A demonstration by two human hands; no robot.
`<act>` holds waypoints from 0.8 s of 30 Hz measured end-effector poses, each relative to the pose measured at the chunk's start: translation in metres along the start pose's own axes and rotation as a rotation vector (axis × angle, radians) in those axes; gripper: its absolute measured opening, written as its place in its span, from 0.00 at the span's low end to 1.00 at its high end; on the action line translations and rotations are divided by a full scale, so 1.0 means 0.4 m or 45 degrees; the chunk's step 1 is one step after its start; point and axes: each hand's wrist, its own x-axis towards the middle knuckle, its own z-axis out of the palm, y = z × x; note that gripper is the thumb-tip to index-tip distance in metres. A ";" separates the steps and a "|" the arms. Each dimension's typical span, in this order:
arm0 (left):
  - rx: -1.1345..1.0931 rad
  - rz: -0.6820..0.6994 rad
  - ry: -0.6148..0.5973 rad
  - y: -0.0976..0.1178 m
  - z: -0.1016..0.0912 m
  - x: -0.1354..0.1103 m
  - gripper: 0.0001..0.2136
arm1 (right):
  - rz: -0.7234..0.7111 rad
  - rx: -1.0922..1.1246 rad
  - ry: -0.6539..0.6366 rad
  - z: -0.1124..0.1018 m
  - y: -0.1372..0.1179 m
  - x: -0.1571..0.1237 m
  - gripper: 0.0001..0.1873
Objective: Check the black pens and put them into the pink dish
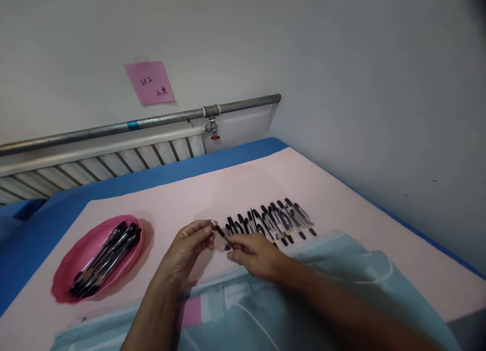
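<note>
A dark pen is held just above the bench, its long axis slanting from the left fingertips at the upper left down to the right hand, whose fingers pinch its lower end. The left hand has thumb and forefinger pressed together on a small silvery bit at the pen's upper end, too small to make out. Just beyond and right of the right hand lies a slanted row of pens; the pink bowl, holding more pens, sits left, nearer the left hand.
</note>
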 end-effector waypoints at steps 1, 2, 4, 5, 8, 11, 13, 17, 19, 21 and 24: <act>0.024 0.028 0.031 -0.005 0.002 0.004 0.11 | 0.010 0.024 0.040 -0.009 0.001 0.002 0.07; 0.087 0.061 0.065 -0.013 0.006 0.008 0.12 | 0.027 0.034 0.090 -0.019 0.001 0.005 0.07; 0.334 0.152 0.108 -0.031 0.016 0.017 0.13 | 0.058 0.020 0.194 -0.038 -0.001 0.009 0.08; 0.503 0.215 0.109 -0.041 0.022 0.021 0.12 | 0.063 0.008 0.234 -0.045 -0.002 0.010 0.09; 1.006 0.401 0.032 -0.067 0.045 0.027 0.09 | 0.065 -0.006 0.275 -0.052 -0.008 0.011 0.09; 1.353 0.438 -0.001 -0.077 0.065 0.027 0.09 | 0.074 0.038 0.239 -0.045 -0.009 0.009 0.08; 1.505 0.420 0.018 -0.075 0.072 0.025 0.09 | 0.056 0.049 0.234 -0.041 -0.005 0.009 0.08; 1.646 0.298 0.129 -0.068 0.061 0.022 0.07 | 0.010 0.037 0.230 -0.036 0.004 0.007 0.10; 1.631 0.192 0.279 -0.064 0.043 0.020 0.07 | -0.005 0.019 0.218 -0.035 0.007 0.007 0.10; 1.584 0.108 0.436 -0.059 0.020 0.018 0.08 | -0.020 -0.037 0.217 -0.032 0.007 0.007 0.10; 1.385 0.037 0.491 -0.044 -0.011 0.015 0.05 | -0.017 -0.156 0.193 -0.027 0.004 0.007 0.10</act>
